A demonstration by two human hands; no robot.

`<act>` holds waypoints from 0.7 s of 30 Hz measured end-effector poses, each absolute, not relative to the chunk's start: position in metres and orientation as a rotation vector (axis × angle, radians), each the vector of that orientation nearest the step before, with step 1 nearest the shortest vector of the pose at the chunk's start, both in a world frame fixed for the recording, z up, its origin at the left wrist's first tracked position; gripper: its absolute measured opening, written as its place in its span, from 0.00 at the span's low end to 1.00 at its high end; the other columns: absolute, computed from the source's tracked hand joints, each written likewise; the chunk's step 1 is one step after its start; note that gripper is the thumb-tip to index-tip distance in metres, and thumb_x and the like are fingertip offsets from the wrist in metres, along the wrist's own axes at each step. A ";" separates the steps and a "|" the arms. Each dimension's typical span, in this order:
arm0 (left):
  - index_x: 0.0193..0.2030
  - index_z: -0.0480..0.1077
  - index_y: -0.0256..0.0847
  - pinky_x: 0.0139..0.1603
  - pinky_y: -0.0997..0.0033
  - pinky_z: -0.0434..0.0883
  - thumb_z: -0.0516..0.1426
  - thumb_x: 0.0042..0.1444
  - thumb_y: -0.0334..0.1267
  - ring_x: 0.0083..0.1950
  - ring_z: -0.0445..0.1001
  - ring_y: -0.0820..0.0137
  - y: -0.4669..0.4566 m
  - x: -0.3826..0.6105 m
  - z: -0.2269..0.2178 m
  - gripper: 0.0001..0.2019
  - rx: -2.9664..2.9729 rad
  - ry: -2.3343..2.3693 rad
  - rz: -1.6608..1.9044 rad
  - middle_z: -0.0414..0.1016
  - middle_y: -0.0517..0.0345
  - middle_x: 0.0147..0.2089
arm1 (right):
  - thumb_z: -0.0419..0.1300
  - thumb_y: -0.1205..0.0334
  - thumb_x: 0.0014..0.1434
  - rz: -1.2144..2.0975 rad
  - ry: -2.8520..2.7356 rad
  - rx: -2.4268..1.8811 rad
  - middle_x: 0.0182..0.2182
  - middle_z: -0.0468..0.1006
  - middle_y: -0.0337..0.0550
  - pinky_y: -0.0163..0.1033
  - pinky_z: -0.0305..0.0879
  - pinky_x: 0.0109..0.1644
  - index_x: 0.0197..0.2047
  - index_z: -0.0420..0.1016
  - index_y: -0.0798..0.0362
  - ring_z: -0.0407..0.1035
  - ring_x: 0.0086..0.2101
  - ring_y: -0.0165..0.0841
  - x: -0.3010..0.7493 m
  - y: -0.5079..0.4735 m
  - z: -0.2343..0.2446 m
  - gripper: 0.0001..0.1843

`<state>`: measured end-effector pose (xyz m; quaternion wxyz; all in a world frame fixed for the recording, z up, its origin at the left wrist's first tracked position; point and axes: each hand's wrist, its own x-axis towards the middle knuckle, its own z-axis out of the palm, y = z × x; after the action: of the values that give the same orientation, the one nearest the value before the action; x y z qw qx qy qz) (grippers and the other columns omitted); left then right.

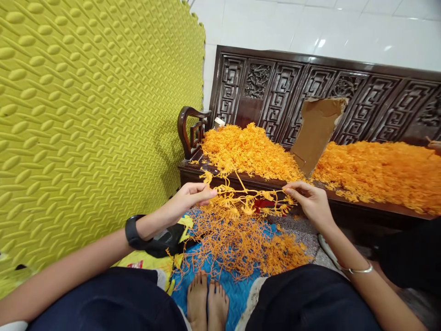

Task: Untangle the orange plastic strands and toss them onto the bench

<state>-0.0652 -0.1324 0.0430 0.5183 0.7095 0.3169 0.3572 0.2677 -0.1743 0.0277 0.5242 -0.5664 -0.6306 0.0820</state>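
My left hand [200, 195] pinches one end of a thin, branching orange plastic strand [248, 208], its thumb and fingertips pressed together. At the other end, the fingertips of my right hand [308, 196] are closed on the same strand. It is stretched nearly level between both hands, with small claw-like or flower-like pieces hanging off its branches. Below it, a tangle of bare orange strands [227, 243] lies on a blue mat [203, 257]. Behind my hands, a heap of small loose orange pieces [248, 149] covers the left part of a dark wooden bench [220, 174].
A cardboard sheet [319, 133] stands upright between the left heap and a second orange heap [382, 172]. Yellow foam matting [103, 101] rises on my left. At the right edge show another person's blurred hand [434, 145] and dark clothing [409, 253]. My feet [208, 299] rest on the blue mat.
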 end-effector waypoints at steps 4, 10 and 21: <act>0.18 0.51 0.41 0.25 0.71 0.46 0.55 0.53 0.52 0.23 0.45 0.76 -0.134 -0.068 0.040 0.23 1.732 0.787 0.867 0.45 0.66 0.21 | 0.67 0.50 0.46 0.204 -1.404 -1.330 0.30 0.79 0.43 0.41 0.68 0.40 0.27 0.77 0.51 0.72 0.33 0.38 0.279 -0.182 0.038 0.13; 0.19 0.49 0.41 0.26 0.70 0.46 0.53 0.56 0.50 0.24 0.45 0.75 -0.138 -0.066 0.038 0.23 1.815 0.716 0.859 0.44 0.66 0.23 | 0.67 0.51 0.46 0.102 -1.316 -1.311 0.30 0.79 0.43 0.42 0.68 0.40 0.27 0.77 0.51 0.72 0.34 0.38 0.288 -0.191 0.046 0.12; 0.38 0.72 0.42 0.37 0.71 0.60 0.60 0.51 0.42 0.33 0.64 0.71 -0.137 -0.071 0.045 0.09 1.956 0.738 0.860 0.66 0.62 0.30 | 0.67 0.49 0.46 0.122 -1.339 -1.337 0.31 0.79 0.42 0.40 0.67 0.37 0.30 0.78 0.51 0.71 0.32 0.36 0.286 -0.187 0.041 0.14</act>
<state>-0.0710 -0.1374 0.0452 0.4264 0.7827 0.2953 0.3441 0.2858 -0.1866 0.0412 0.5833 -0.5728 -0.5735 0.0525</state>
